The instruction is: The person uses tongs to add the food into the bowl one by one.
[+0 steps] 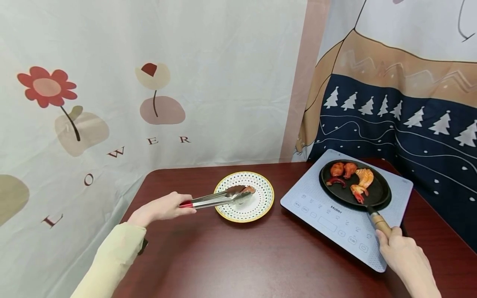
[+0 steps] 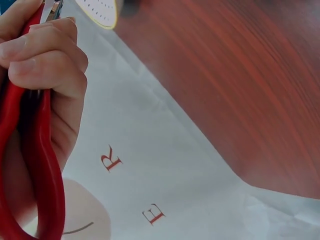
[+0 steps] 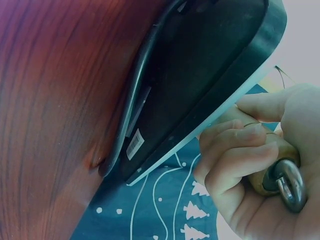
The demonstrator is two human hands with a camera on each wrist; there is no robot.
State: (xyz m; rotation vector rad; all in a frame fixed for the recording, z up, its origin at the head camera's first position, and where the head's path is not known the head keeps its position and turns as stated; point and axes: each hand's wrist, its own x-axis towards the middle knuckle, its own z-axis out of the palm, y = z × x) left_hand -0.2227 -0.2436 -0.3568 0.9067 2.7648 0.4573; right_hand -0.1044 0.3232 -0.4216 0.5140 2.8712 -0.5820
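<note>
My left hand [image 1: 165, 208] grips red-handled metal tongs [image 1: 210, 200], their tips over the plate [image 1: 227, 213]. Between the tips is a small brownish-pink piece of food [image 1: 248, 189], above the plate's dotted white middle. In the left wrist view, the fingers curl round the red handles [image 2: 50, 165]. My right hand [image 1: 406, 252] holds the wooden handle [image 1: 381, 223] of a black frying pan [image 1: 381, 194]. On the pan lie two reddish-brown pieces like drumsticks [image 1: 337, 169], a dark red curved piece [image 1: 336, 181], an orange striped slice [image 1: 364, 178] and a shrimp [image 1: 358, 192].
The pan sits on a pale induction cooktop [image 1: 309, 215] at the right of the dark red wooden table [image 1: 238, 260]. A black cord [image 3: 134, 90] runs beneath the cooktop in the right wrist view. Printed cloth [image 1: 223, 82] hangs behind the table and down its left side.
</note>
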